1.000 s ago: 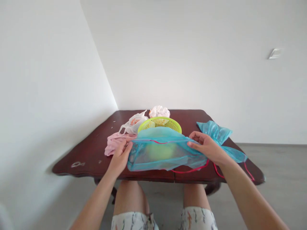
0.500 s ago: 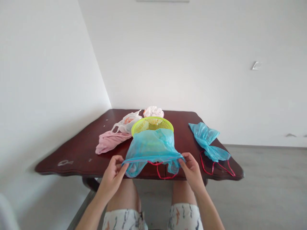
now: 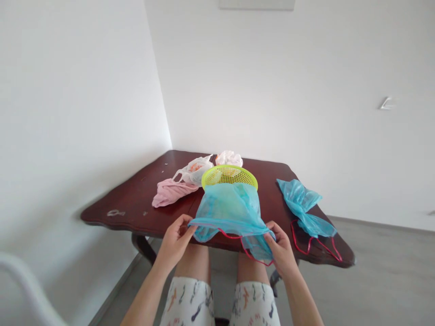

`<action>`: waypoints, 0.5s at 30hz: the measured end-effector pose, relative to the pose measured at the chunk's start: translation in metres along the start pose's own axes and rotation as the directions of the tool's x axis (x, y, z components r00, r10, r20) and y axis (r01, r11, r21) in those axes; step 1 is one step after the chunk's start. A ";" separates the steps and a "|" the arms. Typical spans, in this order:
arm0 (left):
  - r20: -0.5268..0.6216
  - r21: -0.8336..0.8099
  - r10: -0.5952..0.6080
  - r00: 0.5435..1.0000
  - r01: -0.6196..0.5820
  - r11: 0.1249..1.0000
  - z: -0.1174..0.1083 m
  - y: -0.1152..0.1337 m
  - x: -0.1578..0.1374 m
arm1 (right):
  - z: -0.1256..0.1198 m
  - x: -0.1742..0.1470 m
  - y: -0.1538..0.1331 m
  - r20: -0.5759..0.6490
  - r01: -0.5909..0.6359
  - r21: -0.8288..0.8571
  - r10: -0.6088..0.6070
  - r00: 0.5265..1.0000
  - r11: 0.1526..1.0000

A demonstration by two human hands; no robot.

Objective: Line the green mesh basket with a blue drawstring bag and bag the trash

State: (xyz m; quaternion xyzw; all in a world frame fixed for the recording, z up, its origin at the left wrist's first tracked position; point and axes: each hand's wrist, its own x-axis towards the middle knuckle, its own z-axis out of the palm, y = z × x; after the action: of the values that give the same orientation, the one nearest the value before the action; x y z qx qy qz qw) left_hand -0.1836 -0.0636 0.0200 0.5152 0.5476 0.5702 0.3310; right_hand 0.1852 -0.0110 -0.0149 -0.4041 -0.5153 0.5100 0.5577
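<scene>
A thin blue drawstring plastic bag (image 3: 227,206) spreads between my hands, with its red drawstring dangling over the table's front edge. My left hand (image 3: 177,235) pinches the left end of its hemmed edge between thumb and fingers. At the right end, my right hand (image 3: 280,244) pinches the same hem. Behind the bag stands a yellow-green mesh basket (image 3: 231,174); the blue plastic covers its front side, so its lower part is hidden. What lies inside the basket cannot be made out clearly.
On the dark wooden table (image 3: 125,192), a folded pink cloth (image 3: 173,192) and a white plastic bag (image 3: 195,170) lie left of the basket. Another white bundle (image 3: 229,158) sits behind it. A second blue bag (image 3: 304,206) with red drawstrings lies to the right. Walls border the left and back.
The camera view has turned, tilting and shifting the scene. My right hand has dipped a little relative to the left, so the bag's hem slopes down to the right.
</scene>
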 end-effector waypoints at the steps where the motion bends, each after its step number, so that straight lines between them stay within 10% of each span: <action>1: 0.031 -0.092 -0.065 0.997 0.068 0.993 0.001 -0.003 -0.001 | 0.000 0.001 -0.001 0.006 0.012 -0.017 -0.012 1.000 1.000; 8: 0.055 -0.441 -0.343 0.938 0.331 0.834 0.012 -0.009 0.001 | 0.004 0.017 -0.015 -0.023 0.246 -0.284 -0.263 0.964 0.927; 15: -0.039 -0.265 -0.105 0.994 0.091 0.960 0.002 0.027 0.077 | 0.004 0.075 -0.059 -0.021 0.322 -0.394 -0.359 0.933 0.861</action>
State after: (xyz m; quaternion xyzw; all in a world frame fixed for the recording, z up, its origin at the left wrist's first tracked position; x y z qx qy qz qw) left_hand -0.1963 0.0046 0.0637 0.4239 0.5003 0.6340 0.4098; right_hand 0.1860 0.0535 0.0559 -0.4314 -0.6418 0.2727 0.5724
